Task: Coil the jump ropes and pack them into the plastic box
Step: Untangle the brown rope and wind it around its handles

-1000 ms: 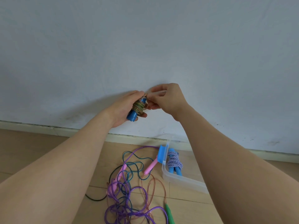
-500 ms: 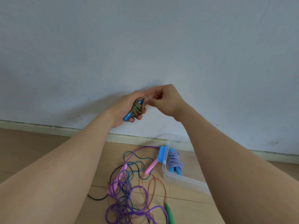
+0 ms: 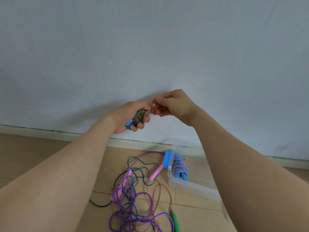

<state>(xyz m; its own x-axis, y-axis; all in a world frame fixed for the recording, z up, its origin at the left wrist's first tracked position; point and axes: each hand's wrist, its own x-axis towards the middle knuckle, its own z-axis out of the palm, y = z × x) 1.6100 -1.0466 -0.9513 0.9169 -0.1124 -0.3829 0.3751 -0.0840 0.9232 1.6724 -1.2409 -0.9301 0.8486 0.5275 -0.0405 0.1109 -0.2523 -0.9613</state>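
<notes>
My left hand grips a coiled multicoloured jump rope with blue handles, raised in front of the wall. My right hand pinches the loose end of that rope just right of the coil. On the floor below stands the clear plastic box with a blue latch. Inside it lies a coiled blue-and-white rope with blue handles. My right forearm hides much of the box.
A tangle of loose ropes lies on the wooden floor left of the box: purple rope, teal rope, clear brownish rope, pink handles, a green handle. The white wall and baseboard are close behind.
My left hand has tilted the coil and dropped slightly. My right hand has drawn the rope end a little to the right, away from the coil.
</notes>
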